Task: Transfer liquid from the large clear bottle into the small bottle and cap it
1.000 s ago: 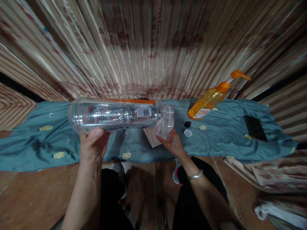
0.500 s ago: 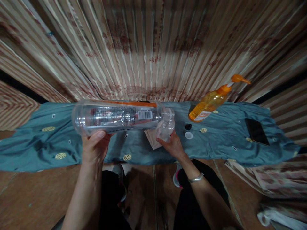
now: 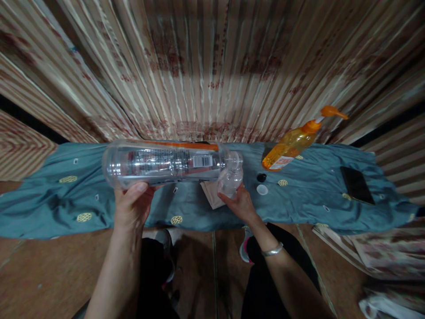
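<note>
My left hand [image 3: 133, 204] is closed round the underside of a large clear plastic bottle [image 3: 156, 164], which lies nearly level with its mouth toward the right. A barcode label and an orange stripe show on its side. My right hand [image 3: 239, 203] grips a small clear bottle [image 3: 229, 178], upright with a slight lean. The two bottle necks meet or overlap in view; whether they touch I cannot tell. Behind the small bottle a folded beige cloth [image 3: 211, 195] lies on the table. A black cap [image 3: 261, 177] and a white cap [image 3: 262, 189] lie to the right.
An orange pump bottle [image 3: 288, 146] with yellow-orange liquid stands at the back right. Farther right lies a flat black object [image 3: 357, 184], perhaps a phone. A teal patterned cloth [image 3: 186, 208] covers the narrow table, and a striped curtain [image 3: 199, 66] hangs right behind it.
Almost nothing differs. The whole scene shifts very slightly in view, and both hands keep hold of their bottles in the same pose.
</note>
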A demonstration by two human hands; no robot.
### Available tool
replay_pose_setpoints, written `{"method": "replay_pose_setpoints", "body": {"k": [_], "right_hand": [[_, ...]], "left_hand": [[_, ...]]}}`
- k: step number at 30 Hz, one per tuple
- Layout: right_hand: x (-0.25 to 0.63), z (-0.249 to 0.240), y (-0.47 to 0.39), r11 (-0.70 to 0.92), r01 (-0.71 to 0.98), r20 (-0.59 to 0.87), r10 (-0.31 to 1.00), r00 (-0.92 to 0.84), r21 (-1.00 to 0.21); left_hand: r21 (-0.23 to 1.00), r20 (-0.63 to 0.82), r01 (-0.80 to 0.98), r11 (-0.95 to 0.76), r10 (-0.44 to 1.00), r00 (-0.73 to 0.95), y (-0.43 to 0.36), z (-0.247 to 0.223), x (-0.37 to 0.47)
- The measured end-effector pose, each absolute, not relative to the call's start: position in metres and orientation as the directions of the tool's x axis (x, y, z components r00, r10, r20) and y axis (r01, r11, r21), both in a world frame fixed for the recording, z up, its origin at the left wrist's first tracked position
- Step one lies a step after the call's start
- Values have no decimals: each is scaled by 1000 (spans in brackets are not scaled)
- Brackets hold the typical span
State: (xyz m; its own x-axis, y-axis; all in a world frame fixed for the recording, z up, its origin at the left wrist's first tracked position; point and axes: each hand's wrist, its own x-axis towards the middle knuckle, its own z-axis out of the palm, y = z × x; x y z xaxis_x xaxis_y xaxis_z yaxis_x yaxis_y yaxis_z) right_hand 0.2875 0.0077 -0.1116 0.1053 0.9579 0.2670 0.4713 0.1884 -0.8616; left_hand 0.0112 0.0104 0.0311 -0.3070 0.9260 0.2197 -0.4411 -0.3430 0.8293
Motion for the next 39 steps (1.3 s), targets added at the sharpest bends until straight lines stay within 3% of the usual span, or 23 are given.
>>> {"method": "replay_pose_setpoints", "body": {"k": [39], "right_hand": [[287,-115,8,198,505,283,954,97,-840]], "left_hand": [[844,192,-424,-328,924,-331,5,40,15]]}}
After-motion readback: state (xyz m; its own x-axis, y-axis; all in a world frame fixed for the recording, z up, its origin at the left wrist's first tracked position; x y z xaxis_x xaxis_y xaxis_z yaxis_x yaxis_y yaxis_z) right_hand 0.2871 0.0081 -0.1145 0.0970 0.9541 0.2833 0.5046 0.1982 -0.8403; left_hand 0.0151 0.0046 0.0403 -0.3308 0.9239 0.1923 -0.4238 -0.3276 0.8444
